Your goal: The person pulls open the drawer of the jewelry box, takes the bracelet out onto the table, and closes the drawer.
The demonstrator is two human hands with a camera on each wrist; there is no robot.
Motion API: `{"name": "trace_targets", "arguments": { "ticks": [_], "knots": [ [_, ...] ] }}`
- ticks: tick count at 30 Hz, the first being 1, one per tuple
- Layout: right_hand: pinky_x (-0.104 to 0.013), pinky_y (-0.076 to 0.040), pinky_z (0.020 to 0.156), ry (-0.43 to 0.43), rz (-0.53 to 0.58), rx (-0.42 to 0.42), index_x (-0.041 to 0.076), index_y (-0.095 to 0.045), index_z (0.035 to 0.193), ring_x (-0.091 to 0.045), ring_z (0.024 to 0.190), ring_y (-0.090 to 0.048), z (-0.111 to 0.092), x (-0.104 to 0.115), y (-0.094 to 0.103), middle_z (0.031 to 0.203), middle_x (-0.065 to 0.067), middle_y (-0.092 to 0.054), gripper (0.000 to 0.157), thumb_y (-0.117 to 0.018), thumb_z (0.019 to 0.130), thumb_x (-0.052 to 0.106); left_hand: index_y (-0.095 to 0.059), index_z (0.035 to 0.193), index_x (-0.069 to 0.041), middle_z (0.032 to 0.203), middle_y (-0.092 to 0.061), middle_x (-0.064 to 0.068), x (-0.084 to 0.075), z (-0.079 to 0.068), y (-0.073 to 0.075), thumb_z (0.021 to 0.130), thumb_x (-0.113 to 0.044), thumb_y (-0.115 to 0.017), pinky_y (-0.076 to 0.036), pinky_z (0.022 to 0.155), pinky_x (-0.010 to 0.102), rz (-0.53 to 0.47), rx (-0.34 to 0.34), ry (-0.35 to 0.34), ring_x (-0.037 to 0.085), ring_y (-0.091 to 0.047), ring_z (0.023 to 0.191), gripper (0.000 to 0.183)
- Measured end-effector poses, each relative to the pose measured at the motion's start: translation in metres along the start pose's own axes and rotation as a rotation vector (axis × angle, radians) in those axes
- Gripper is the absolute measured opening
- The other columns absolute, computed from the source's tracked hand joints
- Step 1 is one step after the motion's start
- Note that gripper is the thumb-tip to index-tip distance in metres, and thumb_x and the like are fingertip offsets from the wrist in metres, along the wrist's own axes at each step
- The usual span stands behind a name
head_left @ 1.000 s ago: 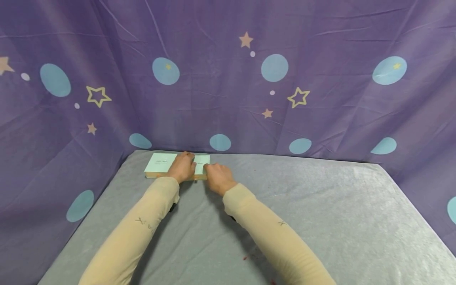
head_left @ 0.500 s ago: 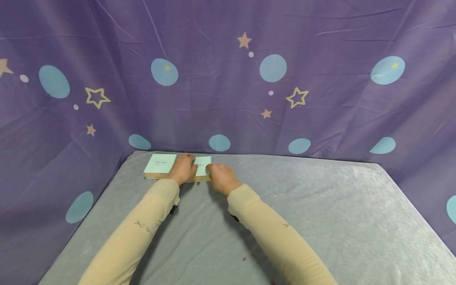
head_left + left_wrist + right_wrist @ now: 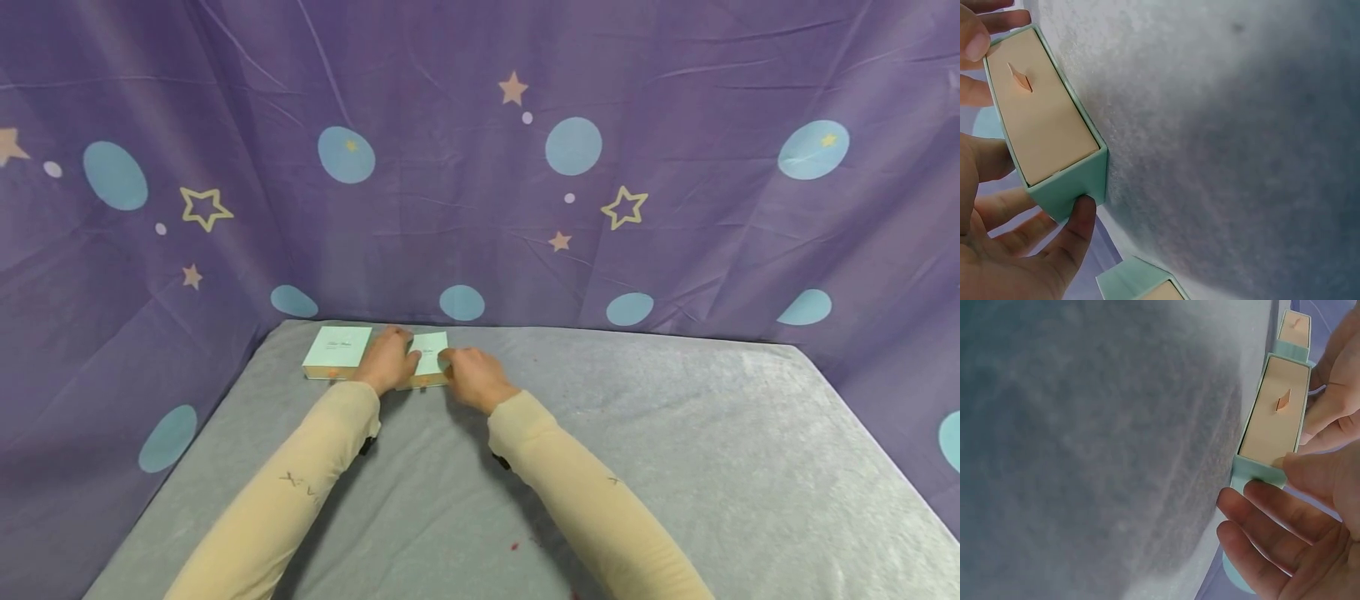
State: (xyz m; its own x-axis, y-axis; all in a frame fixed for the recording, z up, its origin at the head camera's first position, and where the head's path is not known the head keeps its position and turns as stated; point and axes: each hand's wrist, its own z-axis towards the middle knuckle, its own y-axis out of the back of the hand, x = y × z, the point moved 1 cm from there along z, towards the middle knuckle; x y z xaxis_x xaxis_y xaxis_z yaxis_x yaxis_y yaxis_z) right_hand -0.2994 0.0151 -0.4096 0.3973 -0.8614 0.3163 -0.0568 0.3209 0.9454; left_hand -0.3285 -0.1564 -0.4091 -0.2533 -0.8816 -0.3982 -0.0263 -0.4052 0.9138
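Observation:
Two mint-green drawer boxes with beige fronts stand side by side at the table's back left. My left hand grips the right-hand drawer box at its left end. In the left wrist view the thumb presses that end of the box, and other fingers reach behind it. My right hand holds the same box's right end. In the right wrist view its fingertips touch the end and a front corner. An orange pull tab sticks out of the drawer, which sits inside its sleeve. The second drawer box stands untouched to the left.
Grey cloth covers the table. Right behind its far edge hangs a purple curtain with stars and blue ovals, which also runs along the left side. A small red speck lies near the front.
Both hands have shifted slightly right and toward me with the right-hand box. That box now stands a little turned, and more apart from the left one.

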Motion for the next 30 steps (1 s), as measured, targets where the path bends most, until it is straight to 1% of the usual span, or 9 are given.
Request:
{"name": "trace_targets", "arguments": {
  "ticks": [6, 12, 17, 22, 26, 29, 30],
  "knots": [
    [-0.031, -0.055, 0.066, -0.002, 0.037, -0.008, 0.019, -0.063, 0.127, -0.014, 0.084, -0.064, -0.002, -0.003, 0.000, 0.098, 0.000, -0.070, 0.032, -0.058, 0.096, 0.013, -0.048, 0.134, 0.008, 0.136, -0.044, 0.026, -0.004, -0.003, 0.001, 0.097, -0.022, -0.054, -0.041, 0.103, 0.052, -0.005, 0.000, -0.001, 0.043, -0.046, 0.122, 0.047],
    [-0.029, -0.052, 0.062, -0.009, 0.072, -0.020, 0.019, -0.064, 0.125, -0.010, 0.073, -0.058, -0.005, -0.007, 0.001, 0.091, 0.001, -0.068, 0.030, -0.055, 0.097, 0.014, -0.048, 0.134, 0.008, 0.136, -0.044, 0.026, -0.007, -0.006, 0.002, 0.097, -0.022, -0.054, -0.040, 0.103, 0.052, -0.027, 0.002, -0.008, 0.043, -0.045, 0.123, 0.048],
    [-0.028, -0.049, 0.059, -0.007, 0.093, -0.025, 0.018, -0.064, 0.124, -0.011, 0.067, -0.055, -0.008, -0.009, 0.001, 0.086, 0.002, -0.066, 0.028, -0.055, 0.098, 0.014, -0.048, 0.134, 0.009, 0.135, -0.044, 0.027, -0.008, -0.008, 0.001, 0.097, -0.023, -0.055, -0.041, 0.103, 0.052, -0.029, -0.005, -0.024, 0.043, -0.046, 0.122, 0.049],
    [-0.027, -0.048, 0.060, -0.023, 0.132, -0.031, 0.018, -0.063, 0.126, -0.010, 0.065, -0.055, -0.010, -0.011, 0.002, 0.091, 0.001, -0.068, 0.030, -0.054, 0.098, 0.013, -0.048, 0.134, 0.009, 0.134, -0.044, 0.027, -0.008, -0.010, 0.001, 0.096, -0.023, -0.056, -0.040, 0.103, 0.051, -0.039, -0.010, -0.032, 0.043, -0.046, 0.122, 0.050],
    [-0.027, -0.048, 0.059, -0.026, 0.152, -0.039, 0.017, -0.064, 0.126, -0.011, 0.062, -0.055, -0.012, -0.014, 0.002, 0.091, 0.000, -0.069, 0.030, -0.054, 0.098, 0.013, -0.048, 0.133, 0.009, 0.133, -0.045, 0.027, -0.011, -0.012, 0.000, 0.096, -0.023, -0.057, -0.041, 0.102, 0.052, -0.050, -0.009, -0.025, 0.043, -0.046, 0.121, 0.050],
    [-0.028, -0.049, 0.061, -0.028, 0.168, -0.047, 0.016, -0.064, 0.124, -0.011, 0.064, -0.056, -0.013, -0.016, 0.002, 0.092, -0.001, -0.069, 0.029, -0.055, 0.097, 0.012, -0.048, 0.133, 0.010, 0.132, -0.045, 0.027, -0.012, -0.013, -0.002, 0.096, -0.024, -0.057, -0.042, 0.101, 0.052, -0.044, -0.014, -0.015, 0.044, -0.047, 0.119, 0.051],
    [-0.029, -0.051, 0.063, -0.029, 0.172, -0.051, 0.015, -0.064, 0.124, -0.012, 0.067, -0.058, -0.013, -0.016, 0.002, 0.094, -0.002, -0.069, 0.028, -0.056, 0.097, 0.013, -0.049, 0.132, 0.009, 0.131, -0.045, 0.026, -0.013, -0.013, -0.003, 0.096, -0.024, -0.058, -0.042, 0.101, 0.052, -0.040, -0.017, -0.013, 0.044, -0.047, 0.119, 0.051]
  ]
}}
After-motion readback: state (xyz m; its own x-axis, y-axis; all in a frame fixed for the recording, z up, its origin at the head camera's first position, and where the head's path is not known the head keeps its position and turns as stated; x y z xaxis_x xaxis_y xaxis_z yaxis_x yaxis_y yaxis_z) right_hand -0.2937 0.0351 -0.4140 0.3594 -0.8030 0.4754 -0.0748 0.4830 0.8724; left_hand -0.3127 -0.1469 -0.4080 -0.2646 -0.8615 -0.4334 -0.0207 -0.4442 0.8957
